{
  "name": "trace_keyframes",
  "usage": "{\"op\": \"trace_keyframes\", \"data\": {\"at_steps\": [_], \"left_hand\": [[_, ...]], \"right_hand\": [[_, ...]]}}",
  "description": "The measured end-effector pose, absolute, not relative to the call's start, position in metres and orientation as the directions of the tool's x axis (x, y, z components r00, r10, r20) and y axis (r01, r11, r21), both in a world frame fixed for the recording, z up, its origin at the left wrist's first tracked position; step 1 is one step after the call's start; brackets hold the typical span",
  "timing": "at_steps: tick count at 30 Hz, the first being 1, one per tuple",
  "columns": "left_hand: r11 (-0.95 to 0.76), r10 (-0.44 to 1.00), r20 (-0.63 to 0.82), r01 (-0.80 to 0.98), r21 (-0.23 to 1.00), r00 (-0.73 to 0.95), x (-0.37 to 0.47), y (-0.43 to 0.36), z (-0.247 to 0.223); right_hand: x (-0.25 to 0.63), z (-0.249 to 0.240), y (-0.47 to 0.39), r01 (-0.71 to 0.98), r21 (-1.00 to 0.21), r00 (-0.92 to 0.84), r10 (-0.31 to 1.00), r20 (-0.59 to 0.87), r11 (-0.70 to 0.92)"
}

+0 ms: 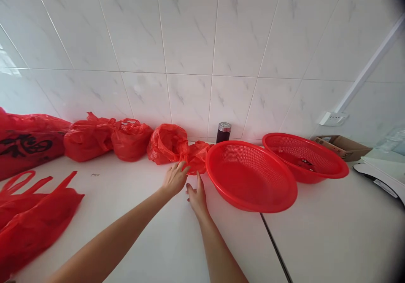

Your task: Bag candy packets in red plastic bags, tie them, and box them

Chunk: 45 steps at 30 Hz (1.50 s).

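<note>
In front of me a red plastic bag (169, 144) stands on the white table with its crumpled mouth loose. My left hand (175, 179) is at the loose plastic on its near right side, the fingers bent and closed on it. Beside it my right hand (198, 196) is open, thumb and forefinger apart, just below a smaller crumpled red plastic bag (198, 156). Nothing shows between the right hand's fingers. Right of both hands sits a red mesh basket (249, 177), its wide rim tilted towards me.
Behind the basket stand a dark flask (223, 133) and a second red basket (316, 160) with small items inside. A cardboard box (348, 148) is at the right. Leftward are tied red bags (131, 141), a large printed bag (28, 146) and a flat red bag (34, 219). A tiled wall closes the back.
</note>
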<state>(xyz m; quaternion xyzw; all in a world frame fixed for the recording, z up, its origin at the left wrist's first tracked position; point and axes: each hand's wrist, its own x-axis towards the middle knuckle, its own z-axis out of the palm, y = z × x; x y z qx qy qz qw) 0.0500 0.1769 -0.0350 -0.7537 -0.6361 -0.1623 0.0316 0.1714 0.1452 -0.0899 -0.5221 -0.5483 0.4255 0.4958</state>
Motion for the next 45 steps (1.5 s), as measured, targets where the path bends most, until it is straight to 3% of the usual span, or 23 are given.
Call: {"op": "trace_keyframes", "data": {"at_steps": [3,6,14,18,24,27,31,36,39,42,45], "left_hand": [[-0.257,0.94,0.28,0.944,0.207,0.194,0.045,0.165,-0.051],[-0.284,0.93,0.313,0.918,0.277,0.194,0.034,0.165,-0.057],[-0.256,0.93,0.359,0.84,0.479,0.079,0.008,0.159,-0.045],[-0.248,0.925,0.376,0.822,0.513,0.044,0.022,0.115,-0.038],[-0.289,0.944,0.284,0.833,0.472,0.167,0.062,0.049,-0.066],[-0.261,0.954,0.254,0.862,0.434,0.16,0.055,0.047,-0.081],[-0.174,0.972,0.227,0.846,0.504,0.065,0.025,0.056,-0.072],[-0.037,0.963,0.24,0.818,0.573,-0.124,0.005,0.055,-0.032],[-0.131,0.978,0.208,0.681,0.721,-0.032,0.001,0.048,-0.009],[-0.202,0.968,0.134,0.345,0.917,0.211,-0.002,0.036,-0.001],[-0.157,0.962,0.118,0.146,0.977,0.246,0.006,0.017,-0.018]], "right_hand": [[0.178,-0.084,0.152,-0.093,-0.99,-0.077,0.992,-0.1,-0.107],[0.186,-0.07,0.147,-0.21,-0.967,-0.087,0.988,-0.125,-0.141],[0.234,-0.037,0.063,-0.112,-0.994,-0.269,0.963,0.012,-0.019],[0.268,-0.032,0.033,-0.172,-0.984,-0.162,0.987,-0.017,-0.045],[0.272,-0.016,0.015,-0.505,-0.862,-0.123,0.992,0.025,-0.041],[0.273,0.002,0.016,-0.616,-0.787,-0.044,0.995,0.085,0.04],[0.287,0.025,0.025,-0.687,-0.705,0.12,0.984,0.128,0.175],[0.294,0.034,0.028,-0.703,-0.678,0.137,0.976,0.169,0.216],[0.293,0.03,0.022,-0.665,-0.711,0.109,0.972,0.21,0.228],[0.3,0.024,0.014,-0.631,-0.734,0.103,0.965,0.242,0.252],[0.316,0.019,0.007,-0.637,-0.708,0.184,0.952,0.244,0.305]]}}
